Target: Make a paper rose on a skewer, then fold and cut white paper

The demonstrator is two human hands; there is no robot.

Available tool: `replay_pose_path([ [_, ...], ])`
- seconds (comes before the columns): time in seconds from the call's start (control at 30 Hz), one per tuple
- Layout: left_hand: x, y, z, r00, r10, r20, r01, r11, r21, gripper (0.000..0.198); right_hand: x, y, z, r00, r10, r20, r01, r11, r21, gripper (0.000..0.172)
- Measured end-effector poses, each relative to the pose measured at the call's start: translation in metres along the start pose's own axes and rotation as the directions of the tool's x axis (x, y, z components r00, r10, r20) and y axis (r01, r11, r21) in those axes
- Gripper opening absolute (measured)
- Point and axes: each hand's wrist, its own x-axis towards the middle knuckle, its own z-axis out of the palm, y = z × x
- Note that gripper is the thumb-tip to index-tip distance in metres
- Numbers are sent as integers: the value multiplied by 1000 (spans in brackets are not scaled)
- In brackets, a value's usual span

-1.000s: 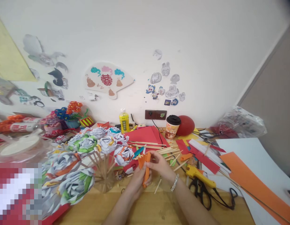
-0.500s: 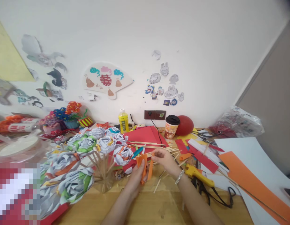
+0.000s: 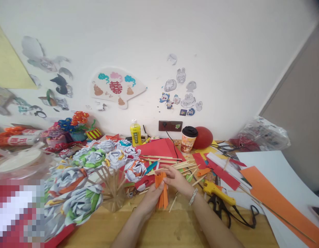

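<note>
My left hand point(image 3: 152, 198) is closed around a stack of narrow orange paper strips point(image 3: 163, 199), held upright just above the table. At the top of the same stack, my right hand point(image 3: 177, 179) presses its thumb and fingers on the strips' upper ends. Thin wooden sticks point(image 3: 183, 166) lie scattered behind and beside my hands. To the left of them, a clear cup point(image 3: 114, 201) holds several more sticks upright. A yellow hot glue gun point(image 3: 219, 193) lies to the right, next to black-handled scissors point(image 3: 221, 210).
Folded paper roses point(image 3: 82, 203) crowd the left side. Red paper point(image 3: 155, 148), a yellow bottle point(image 3: 136, 133), a lidded paper cup point(image 3: 188, 140) and a red balloon point(image 3: 202, 137) stand or lie near the wall. Large white sheets point(image 3: 278, 182) and an orange sheet point(image 3: 275, 203) cover the right.
The single orange strip held apart in my right hand is now together with the stack. My right hand has come in against the stack, and the strips stand more evenly lined up.
</note>
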Motion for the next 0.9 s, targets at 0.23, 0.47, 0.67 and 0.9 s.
replay_pose_path([
  [0.23, -7, -2, 2, 948, -110, 299, 132, 990, -55, 34, -4, -4, -9, 976, 175, 130, -175, 984, -10, 31],
  [0.47, -4, -3, 1, 928, -76, 365, 101, 994, -49, 31, -10, -20, -2, 956, 246, 161, -245, 969, -21, 38],
  [0.67, 0, -4, 2, 961, -22, 276, 6, 998, 58, 31, -13, -22, 8, 949, 267, 166, -247, 960, -134, 46],
  [0.9, 4, -2, 1, 988, 16, 156, -43, 984, 173, 21, -5, 1, 19, 982, 189, 15, -177, 941, -290, 20],
])
